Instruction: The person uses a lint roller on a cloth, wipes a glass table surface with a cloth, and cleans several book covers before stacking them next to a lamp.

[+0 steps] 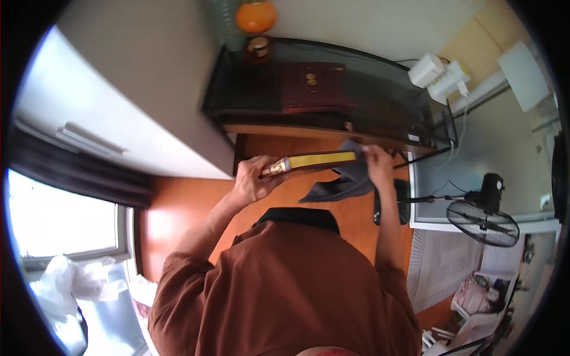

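My left hand (256, 180) grips one end of a thick, dark-covered book or flat case (323, 159), held edge-up above the floor. Its yellow edge faces up, and a patterned pale and gold band shows beside my left fingers. At the other end, my right hand (377, 165) holds a dark grey cloth (354, 180) against it. The cloth hangs down behind and below the book or case. Part of my right fingers is hidden by the cloth.
Ahead stands a black glass-topped table (378, 84) bearing a dark red album or case (314, 91), an orange vase (256, 18), a small jar (258, 46) and a white power strip (449, 81). A black pedestal fan (483, 222) stands right. A white cabinet (111, 120) is left.
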